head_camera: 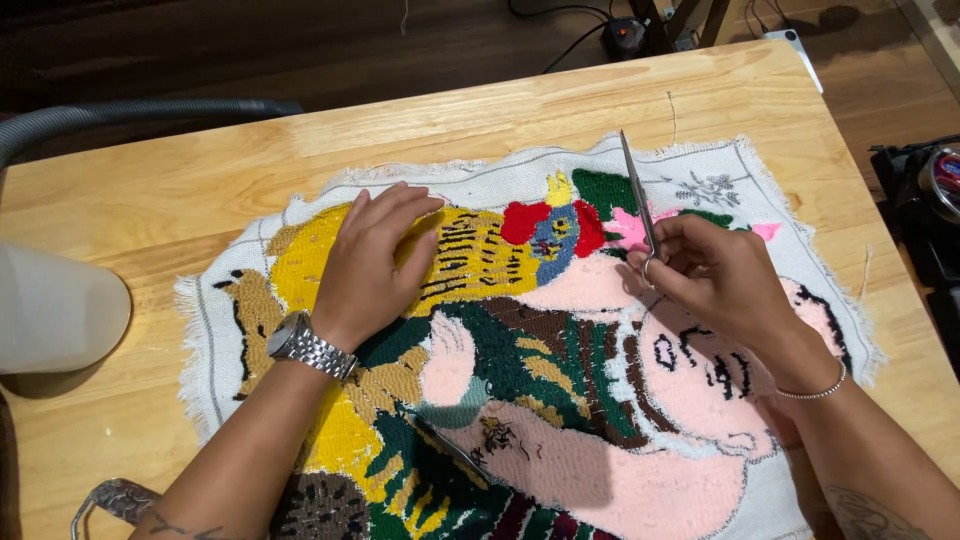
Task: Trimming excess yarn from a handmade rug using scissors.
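A: Where is the rug [560, 330]?

B: Flat on the wooden table [180, 180], taking up most of the middle and right of it. It is tufted in many colours, with a white fringed backing showing round the edge. There are yellow, dark green, brown and pink patches, and a small red, blue and yellow figure near the top.

A: What is the left hand [375, 260] doing?

B: It lies palm down on the yellow part, fingers spread wide and flat, pressing on the pile. It grips nothing. A metal watch [310, 345] sits on that wrist.

A: And the right hand [715, 275]?

B: It is closed round the handles of thin steel scissors [638, 195]. The blades point up and away from the person, over the pink and green patches near the rug's top edge. The blades look nearly together, though I cannot tell for sure. A thin bracelet [820, 390] is on that wrist.

A: Anything else close by?

B: A dark slim tool [450, 445] lies on the rug between the forearms, on the green part. A grey hose [130, 115] curves across the far left. A pale rounded object [55, 310] sits at the left edge of the table. Cables [570, 40] lie on the floor beyond
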